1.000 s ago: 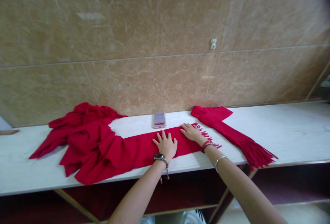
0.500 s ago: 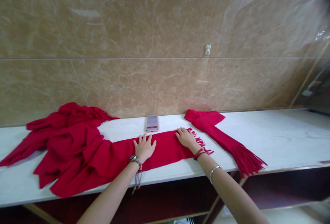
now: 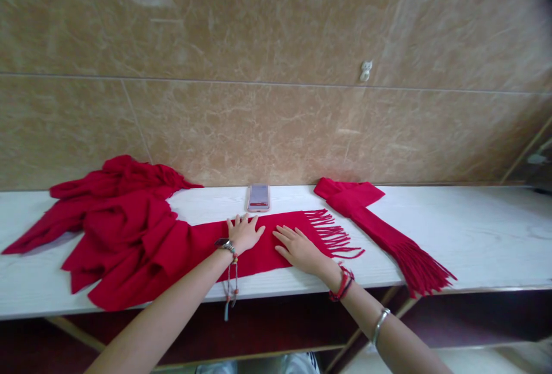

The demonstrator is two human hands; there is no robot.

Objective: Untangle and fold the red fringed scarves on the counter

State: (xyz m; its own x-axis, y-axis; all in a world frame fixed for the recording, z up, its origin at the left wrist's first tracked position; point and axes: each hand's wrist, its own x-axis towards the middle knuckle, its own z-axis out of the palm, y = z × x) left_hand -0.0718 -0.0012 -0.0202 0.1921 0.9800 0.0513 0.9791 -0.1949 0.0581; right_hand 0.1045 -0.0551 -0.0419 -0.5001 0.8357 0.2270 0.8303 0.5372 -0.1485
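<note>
Left hand [image 3: 245,235] and right hand [image 3: 299,250] rest spread, palms down, on the long red cloth scarf [image 3: 267,258] across the white wood-grain counter [image 3: 478,230], the right having shifted inward off its red fringe [image 3: 334,235], seemingly leaving that end smoothed.

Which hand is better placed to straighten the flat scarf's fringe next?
Probably the right hand: it lies on the flat scarf nearer the fringe; the left hand is nearer the bunched folds.

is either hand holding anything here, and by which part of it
Nothing is gripped: the left hand and right hand rest open, palm down, on the flat stretch of the red scarf, the right one nearer its fringe.
</note>
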